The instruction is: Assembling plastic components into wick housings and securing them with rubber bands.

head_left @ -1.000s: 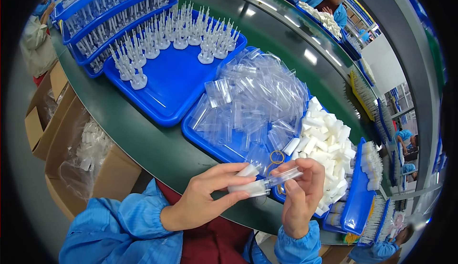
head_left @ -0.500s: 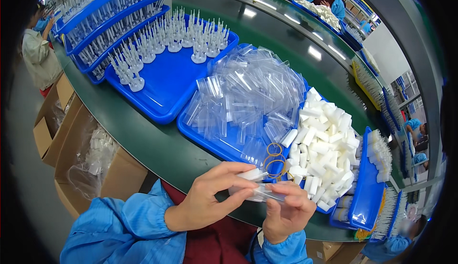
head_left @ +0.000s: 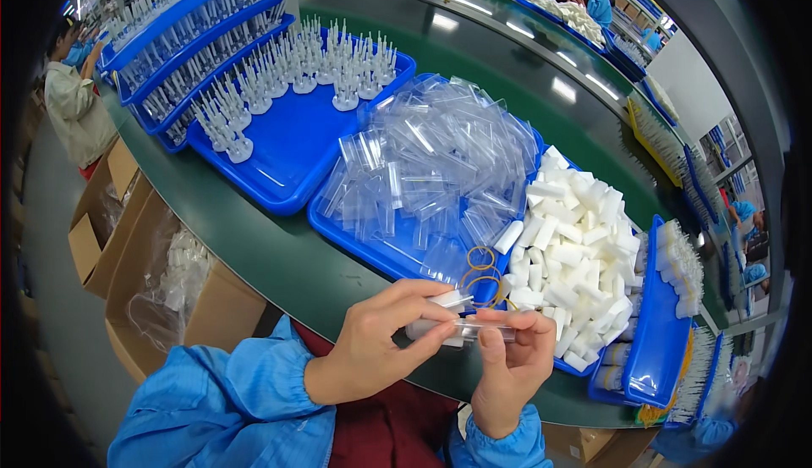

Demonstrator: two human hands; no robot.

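Note:
In front of me my left hand (head_left: 364, 345) pinches a white foam block (head_left: 419, 330), with a second small white piece (head_left: 453, 299) by its fingers. A clear plastic sheet (head_left: 486, 331), curved at the edge, runs from this block to my right hand (head_left: 512, 375). The right fingers and thumb grip its other end. How far the sheet wraps the block is hard to see. Just beyond lie several yellowish rubber bands (head_left: 482, 280) at the corner of a blue tray (head_left: 338, 238) heaped with clear plastic sheets (head_left: 440, 146).
White foam blocks (head_left: 571, 256) fill a tray to the right, beside stacked blue trays (head_left: 655, 366). At left, a blue tray (head_left: 283, 167) carries upright clear spiked pieces (head_left: 292, 66), near more stacked trays (head_left: 144, 87). Cardboard boxes (head_left: 224, 303) stand below the green table edge. Other people work nearby.
The right hand has turned slightly, its thumb now more upright against the clear sheet. The sheet lies flatter between my hands. My left hand keeps its pinch, and the view has shifted a little.

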